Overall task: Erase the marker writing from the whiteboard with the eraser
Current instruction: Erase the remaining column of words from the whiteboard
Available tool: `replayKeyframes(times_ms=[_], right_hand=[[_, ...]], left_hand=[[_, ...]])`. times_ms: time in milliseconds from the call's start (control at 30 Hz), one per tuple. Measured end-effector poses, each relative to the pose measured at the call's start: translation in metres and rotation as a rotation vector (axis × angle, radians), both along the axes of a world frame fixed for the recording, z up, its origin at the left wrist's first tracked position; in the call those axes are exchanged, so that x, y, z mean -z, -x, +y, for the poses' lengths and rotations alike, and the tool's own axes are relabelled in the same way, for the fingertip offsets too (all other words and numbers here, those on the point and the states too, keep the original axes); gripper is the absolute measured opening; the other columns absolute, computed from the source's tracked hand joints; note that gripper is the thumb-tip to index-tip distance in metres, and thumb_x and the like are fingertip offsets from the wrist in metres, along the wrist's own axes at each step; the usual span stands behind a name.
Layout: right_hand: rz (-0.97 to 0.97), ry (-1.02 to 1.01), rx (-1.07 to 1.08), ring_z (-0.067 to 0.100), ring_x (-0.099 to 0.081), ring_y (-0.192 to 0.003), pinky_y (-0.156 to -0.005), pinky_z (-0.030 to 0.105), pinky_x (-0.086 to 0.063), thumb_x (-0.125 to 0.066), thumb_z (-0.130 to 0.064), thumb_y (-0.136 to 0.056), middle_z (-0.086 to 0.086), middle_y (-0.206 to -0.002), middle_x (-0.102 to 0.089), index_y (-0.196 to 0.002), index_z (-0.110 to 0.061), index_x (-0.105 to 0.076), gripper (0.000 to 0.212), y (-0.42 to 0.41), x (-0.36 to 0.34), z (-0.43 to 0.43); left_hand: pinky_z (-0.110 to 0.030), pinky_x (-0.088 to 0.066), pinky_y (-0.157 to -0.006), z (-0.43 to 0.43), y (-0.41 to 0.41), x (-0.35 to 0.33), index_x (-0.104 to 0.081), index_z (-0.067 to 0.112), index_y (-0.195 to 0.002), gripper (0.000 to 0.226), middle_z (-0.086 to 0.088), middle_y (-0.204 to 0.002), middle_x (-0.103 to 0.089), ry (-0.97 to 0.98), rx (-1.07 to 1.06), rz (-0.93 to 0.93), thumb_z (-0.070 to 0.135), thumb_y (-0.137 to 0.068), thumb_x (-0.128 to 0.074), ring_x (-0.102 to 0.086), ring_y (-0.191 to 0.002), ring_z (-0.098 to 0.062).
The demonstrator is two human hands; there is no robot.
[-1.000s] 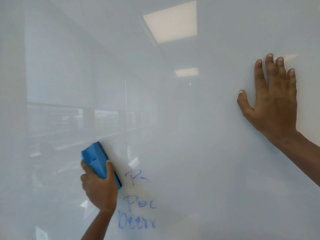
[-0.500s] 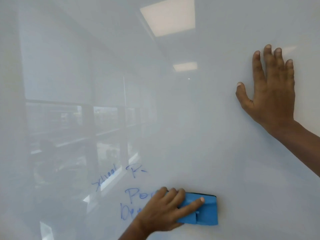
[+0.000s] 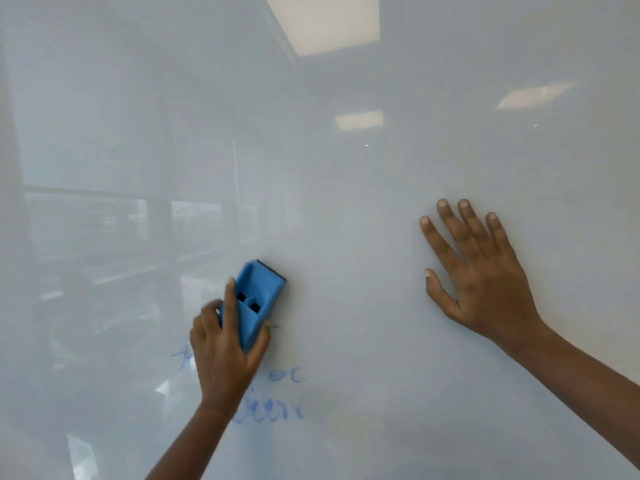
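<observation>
A glossy whiteboard point(image 3: 363, 209) fills the whole view. My left hand point(image 3: 221, 358) grips a blue eraser point(image 3: 256, 303) by its lower end, and the eraser lies tilted against the board, its top leaning right. Blue marker writing point(image 3: 284, 410) sits just below and right of that hand; a faint blue stroke point(image 3: 180, 356) shows to its left, and my hand hides part of the words. My right hand point(image 3: 485, 282) lies flat on the board to the right, fingers spread and straight, holding nothing.
Reflections of ceiling lights point(image 3: 325, 22) and window frames point(image 3: 104, 195) show in the board's surface. No board edge or tray is in view.
My left hand has swept the eraser from low and to the right back up and leftward over the top word. My right hand now sits lower and nearer the middle of the view.
</observation>
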State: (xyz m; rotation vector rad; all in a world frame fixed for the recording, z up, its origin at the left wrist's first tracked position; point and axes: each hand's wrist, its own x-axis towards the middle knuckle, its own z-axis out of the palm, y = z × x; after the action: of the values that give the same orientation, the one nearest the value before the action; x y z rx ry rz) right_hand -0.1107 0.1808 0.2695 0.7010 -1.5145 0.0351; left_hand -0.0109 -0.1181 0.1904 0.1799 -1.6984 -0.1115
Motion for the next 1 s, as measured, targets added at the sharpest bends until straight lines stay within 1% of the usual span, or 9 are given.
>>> replayKeyframes(times_ms=[133, 233, 300, 400, 533, 667, 767, 867, 1000], right_hand=[[-0.01, 0.014, -0.002, 0.032, -0.024, -0.137, -0.112, 0.048, -0.017, -0.035, -0.03, -0.091, 0.017, -0.147, -0.031, -0.141, -0.007, -0.037, 0.054, -0.002, 0.003, -0.002], [-0.007, 0.016, -0.001, 0.031, -0.024, -0.137, -0.112, 0.047, -0.016, -0.035, -0.03, -0.091, 0.017, -0.147, -0.03, -0.14, -0.006, -0.037, 0.054, -0.002, 0.003, -0.001], [-0.008, 0.016, 0.001, 0.031, -0.024, -0.137, -0.112, 0.047, -0.017, -0.036, -0.03, -0.091, 0.017, -0.147, -0.03, -0.14, -0.006, -0.037, 0.054, -0.002, 0.003, -0.002], [-0.004, 0.019, 0.008, 0.031, -0.025, -0.137, -0.112, 0.047, -0.018, -0.036, -0.03, -0.091, 0.017, -0.147, -0.03, -0.14, -0.007, -0.036, 0.054, -0.001, 0.003, -0.002], [0.008, 0.028, 0.009, 0.03, -0.024, -0.138, -0.113, 0.046, -0.016, -0.035, -0.03, -0.092, 0.015, -0.148, -0.029, -0.141, -0.008, -0.035, 0.054, 0.0, 0.003, -0.001], [0.007, 0.034, 0.006, 0.03, -0.024, -0.138, -0.114, 0.045, -0.015, -0.035, -0.03, -0.092, 0.015, -0.148, -0.029, -0.141, -0.008, -0.035, 0.054, 0.001, 0.004, -0.003], [0.009, 0.035, 0.011, 0.03, -0.024, -0.138, -0.114, 0.044, -0.014, -0.036, -0.03, -0.092, 0.015, -0.148, -0.029, -0.141, -0.008, -0.035, 0.054, 0.0, 0.005, -0.003], [0.008, 0.039, 0.008, 0.03, -0.024, -0.137, -0.114, 0.044, -0.015, -0.036, -0.03, -0.092, 0.015, -0.148, -0.029, -0.142, -0.008, -0.035, 0.054, 0.0, 0.005, -0.002], [0.005, 0.04, 0.007, 0.031, -0.024, -0.137, -0.114, 0.044, -0.015, -0.036, -0.03, -0.092, 0.015, -0.147, -0.029, -0.141, -0.008, -0.035, 0.054, 0.0, 0.006, -0.002]], left_hand=[[-0.036, -0.033, -0.073, 0.018, 0.003, 0.083, -0.027, 0.019, -0.137, 0.053, -0.019, -0.099, -0.047, 0.288, 0.05, -0.145, 0.049, -0.093, -0.026, -0.043, -0.085, -0.031], [-0.031, -0.044, -0.066, 0.027, 0.007, 0.134, -0.029, 0.029, -0.132, 0.036, -0.009, -0.1, -0.042, 0.625, 0.047, -0.283, 0.036, -0.096, -0.025, -0.059, -0.067, -0.023], [-0.021, -0.048, -0.057, 0.023, 0.006, 0.137, -0.031, 0.033, -0.132, 0.038, -0.005, -0.095, -0.042, 0.794, 0.029, -0.362, 0.027, -0.095, -0.028, -0.056, -0.054, -0.015], [-0.026, -0.048, -0.064, 0.008, 0.005, 0.107, -0.029, 0.032, -0.137, 0.041, -0.007, -0.1, -0.044, 1.101, -0.028, -0.364, 0.025, -0.096, -0.028, -0.052, -0.068, -0.018], [-0.034, -0.032, -0.067, 0.002, 0.013, 0.023, -0.01, 0.02, -0.147, 0.076, -0.012, -0.101, -0.04, 0.848, -0.016, -0.065, 0.047, -0.083, -0.04, -0.039, -0.076, -0.026], [-0.037, -0.046, -0.063, -0.003, 0.008, -0.064, -0.035, 0.009, -0.133, 0.063, -0.02, -0.098, -0.051, 0.409, -0.129, 0.037, 0.042, -0.081, -0.047, -0.052, -0.075, -0.033], [-0.042, -0.046, -0.068, 0.003, 0.01, -0.063, -0.034, 0.009, -0.133, 0.065, -0.025, -0.096, -0.055, 0.242, -0.093, 0.055, 0.041, -0.078, -0.048, -0.046, -0.083, -0.032], [-0.039, -0.036, -0.076, 0.01, 0.013, -0.016, -0.033, 0.012, -0.134, 0.067, -0.017, -0.104, -0.044, 0.28, -0.029, 0.018, 0.041, -0.075, -0.048, -0.04, -0.088, -0.029], [-0.035, -0.038, -0.072, 0.007, 0.007, 0.091, -0.019, 0.027, -0.143, 0.068, -0.012, -0.102, -0.041, 0.689, 0.044, -0.234, 0.039, -0.081, -0.046, -0.048, -0.08, -0.028]])
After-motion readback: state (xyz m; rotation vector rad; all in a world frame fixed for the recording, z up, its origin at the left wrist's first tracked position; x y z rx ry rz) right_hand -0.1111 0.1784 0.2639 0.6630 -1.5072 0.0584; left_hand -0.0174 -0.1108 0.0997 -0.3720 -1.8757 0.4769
